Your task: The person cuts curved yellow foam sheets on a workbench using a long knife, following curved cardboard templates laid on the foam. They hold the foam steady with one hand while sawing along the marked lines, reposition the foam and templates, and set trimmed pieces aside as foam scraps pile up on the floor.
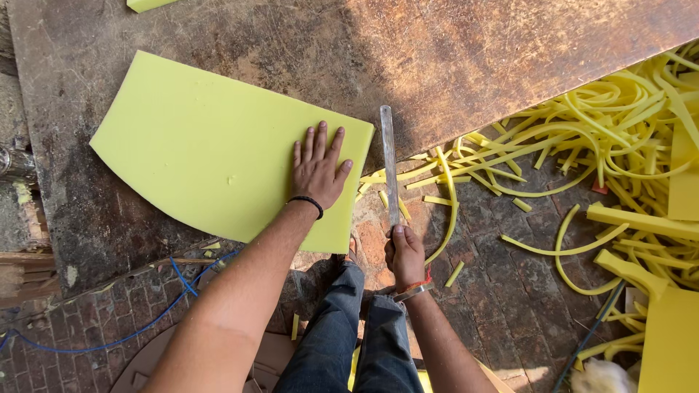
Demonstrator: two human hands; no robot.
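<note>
Left hand (318, 169) lies flat, palm down, fingers spread, on the lower right corner of a yellow-green foam sheet (211, 145). Grip released, nothing grasped, just pressing on the foam. Black band on that wrist.

Foam sheet sits centre-left of the frame on a worn brown board (466, 58) serving as the table; its lower right part overhangs the board's edge above the brick floor (510, 291). The sheet's upper left edge is curved, its right edge straight.

Right hand (405, 253), lower centre, is clenched around the bottom end of a long flat metal blade (389, 164). Blade runs nearly vertical in the frame, just right of the foam's right edge, its tip up on the board. Can't tell whether the blade touches the foam edge. Metal bangle and red thread on the right wrist.

Right side of the frame: a big pile of yellow foam offcut strips (619, 124) spread across the floor, with thicker foam pieces (673, 342) at the lower right. A few short scraps lie between the blade and the pile.

Lower left: blue cord (145, 324) runs across the bricks. Person's legs in blue jeans (349, 335) at bottom centre. Another small foam piece (149, 4) is cut off at the top edge.
</note>
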